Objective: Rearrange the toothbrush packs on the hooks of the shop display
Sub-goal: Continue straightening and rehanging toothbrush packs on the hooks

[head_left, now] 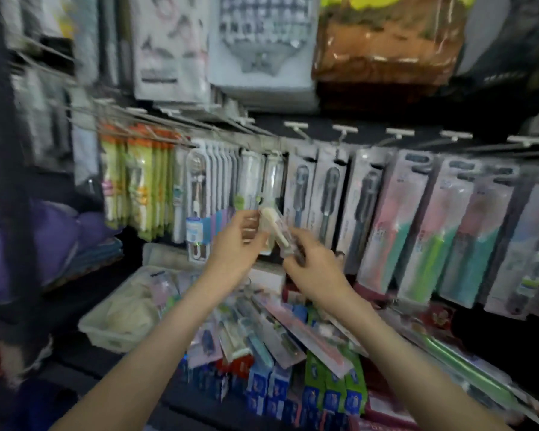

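A row of toothbrush packs [383, 219] hangs from metal hooks [344, 129] across the display. My left hand [237, 241] grips the lower part of a clear pack [249, 181] hanging in the middle of the row. My right hand [311, 262] pinches a loose clear pack with a white toothbrush [276, 227], tilted, right beside the left hand. The frame is blurred, so finger detail is unclear.
Loose toothbrush packs [271, 331] lie piled on the shelf below, above upright toothpaste boxes [333, 396]. A white basket [119, 318] stands at lower left. Orange-green packs [137, 181] hang at the left; bagged goods [386, 42] sit above.
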The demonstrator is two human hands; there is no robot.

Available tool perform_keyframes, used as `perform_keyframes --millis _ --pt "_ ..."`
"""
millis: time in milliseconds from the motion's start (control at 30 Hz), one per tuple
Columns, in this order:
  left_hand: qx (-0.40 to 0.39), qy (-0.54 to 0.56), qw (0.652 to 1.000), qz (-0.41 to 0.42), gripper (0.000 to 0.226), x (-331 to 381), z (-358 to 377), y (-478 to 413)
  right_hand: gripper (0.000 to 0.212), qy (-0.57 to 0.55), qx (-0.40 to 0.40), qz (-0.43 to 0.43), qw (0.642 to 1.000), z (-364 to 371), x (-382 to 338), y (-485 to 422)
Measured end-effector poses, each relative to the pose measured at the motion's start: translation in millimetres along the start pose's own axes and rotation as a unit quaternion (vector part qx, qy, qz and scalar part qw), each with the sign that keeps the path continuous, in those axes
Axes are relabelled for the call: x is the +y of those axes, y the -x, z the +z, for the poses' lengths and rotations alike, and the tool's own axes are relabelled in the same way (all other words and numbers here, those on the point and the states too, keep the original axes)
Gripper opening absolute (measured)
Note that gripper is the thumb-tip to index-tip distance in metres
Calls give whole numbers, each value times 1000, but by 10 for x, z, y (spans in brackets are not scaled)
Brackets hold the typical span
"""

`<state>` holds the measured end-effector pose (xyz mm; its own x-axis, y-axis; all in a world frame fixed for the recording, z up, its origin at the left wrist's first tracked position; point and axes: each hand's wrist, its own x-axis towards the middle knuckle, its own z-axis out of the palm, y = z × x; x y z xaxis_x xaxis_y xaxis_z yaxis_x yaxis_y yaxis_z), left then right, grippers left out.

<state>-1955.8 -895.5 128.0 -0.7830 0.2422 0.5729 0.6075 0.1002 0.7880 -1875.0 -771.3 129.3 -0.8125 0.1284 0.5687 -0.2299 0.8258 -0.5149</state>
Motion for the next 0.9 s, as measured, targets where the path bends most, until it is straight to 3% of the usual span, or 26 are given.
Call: perform_keyframes --millis 100,200,300,400,567,700,767,900 --pt "80 -102 991 17 40 -94 -351 -140 20 -25 5 -9 1000 109 -220 -274" --pt "125 -127 984 31 37 -171 -631 -176 17 -63 -5 -8 998 244 -414 -464" --pt "141 -24 989 39 21 -165 -824 -149 28 -38 -5 -60 997 398 -614 -565" --pt "99 114 989 -4 8 -57 -904 -92 42 -5 -14 -106 994 595 -789 -598" --pt "139 174 973 -61 16 21 -1057 -173 62 24 -36 -165 985 806 -1014 -618" --pt "62 266 959 -78 19 36 -1333 -216 76 -42 -92 -162 982 816 -1146 -668" --pt "42 256 961 -94 18 52 -1439 -234 76 -35 -79 -171 981 856 -1210 -721" --pt "80 106 988 -77 23 4 -1638 -342 68 -9 -41 -151 988 979 -1331 -881"
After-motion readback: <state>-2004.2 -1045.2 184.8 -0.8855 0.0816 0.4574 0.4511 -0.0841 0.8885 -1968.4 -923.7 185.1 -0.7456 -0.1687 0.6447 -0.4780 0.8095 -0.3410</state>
